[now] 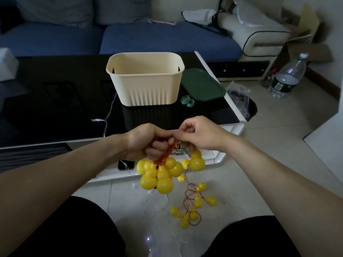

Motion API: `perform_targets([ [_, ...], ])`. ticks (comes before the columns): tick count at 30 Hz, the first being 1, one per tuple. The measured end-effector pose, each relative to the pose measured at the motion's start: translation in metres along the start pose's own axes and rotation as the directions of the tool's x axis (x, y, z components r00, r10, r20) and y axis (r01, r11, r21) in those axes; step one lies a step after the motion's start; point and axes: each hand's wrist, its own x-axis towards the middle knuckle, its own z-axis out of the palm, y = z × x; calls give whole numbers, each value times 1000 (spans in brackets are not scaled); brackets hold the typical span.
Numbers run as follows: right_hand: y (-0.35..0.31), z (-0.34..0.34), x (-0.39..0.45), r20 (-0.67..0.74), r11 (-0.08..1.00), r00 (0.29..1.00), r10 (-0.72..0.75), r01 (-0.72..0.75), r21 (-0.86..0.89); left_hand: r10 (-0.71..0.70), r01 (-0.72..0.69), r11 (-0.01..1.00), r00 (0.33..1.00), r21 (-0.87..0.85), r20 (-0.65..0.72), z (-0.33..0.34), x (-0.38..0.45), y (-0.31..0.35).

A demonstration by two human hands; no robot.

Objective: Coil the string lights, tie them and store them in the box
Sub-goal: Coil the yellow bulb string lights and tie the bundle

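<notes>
- Left hand [148, 140] is gripping the gathered red wire of the string lights [159, 175], fingers curled tight round the bundle; a cluster of yellow gourd-shaped bulbs is hanging just below the fist, long axes mostly vertical, fat ends down.
- Right hand [196, 133] is pinching the wire between thumb and fingertips, just right of the left hand; other fingers are loosely curled.
- Loose end of the lights is trailing down and right from the hands to the floor [269, 164], bulbs there lying at mixed angles.
- Box [146, 84] is standing upright and open on the far side of the black table [55, 101].
- Green lid [202, 84] is lying flat just right of the box; green ties [187, 101] are lying near its near-left corner.
</notes>
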Motion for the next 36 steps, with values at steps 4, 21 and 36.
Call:
perform_targets([
  [4, 2, -6, -3, 165, 992, 981, 102, -112, 51, -18, 15, 1000, 985, -20, -173, 1, 4, 1],
  [21, -2, -13, -5, -85, 901, 986, 144, -166, -400, 143, -304, 900, 883, -312, -447, -10, -2, 14],
  [36, -40, 29, -2, 78, 854, 995, -64, 95, -512, 185, -313, 912, 890, -266, -416, 12, 9, 6],
])
